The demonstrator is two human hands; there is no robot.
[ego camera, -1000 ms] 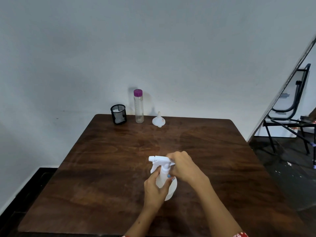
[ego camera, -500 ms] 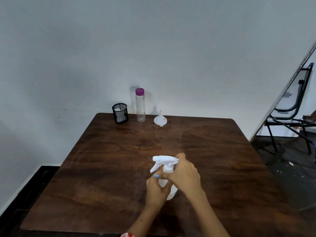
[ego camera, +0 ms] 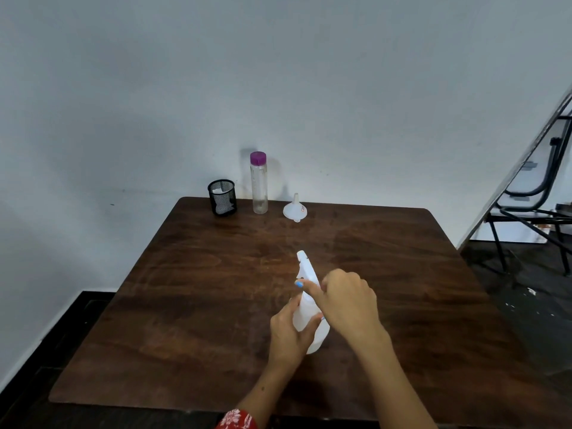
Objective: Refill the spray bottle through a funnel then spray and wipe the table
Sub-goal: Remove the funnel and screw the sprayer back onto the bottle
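My left hand (ego camera: 289, 332) wraps the lower body of the white plastic spray bottle (ego camera: 305, 317), fingers curled round it from the left; the far side of that grip is hidden by the bottle itself. My right hand (ego camera: 348, 300) closes over the bottle's neck, just below the white trigger sprayer head (ego camera: 305, 267). One right fingertip with a blue nail shows at the left of the neck; the remaining right fingers are curled out of sight behind the hand, so how far they reach round cannot be determined. The bottle stands near the middle of the dark brown wooden table (ego camera: 185, 305), slightly tilted, with the sprayer head pointing away from me. Its base is partly covered by my left hand, so contact with the tabletop cannot be confirmed.

Along the far edge of the table, well apart from the bottle:
- a black wire-mesh cup (ego camera: 222, 197) with something white inside, too indistinct to identify;
- a tall clear cylindrical bottle with a purple cap (ego camera: 258, 184), upright, just right of the cup; its fill level is hard to read;
- a small white plastic funnel (ego camera: 295, 209), wide mouth down, spout up.

At the right frame edge, a black metal-framed chair (ego camera: 532, 209) is cut off. A red patterned sleeve (ego camera: 236, 420) shows at the bottom edge.
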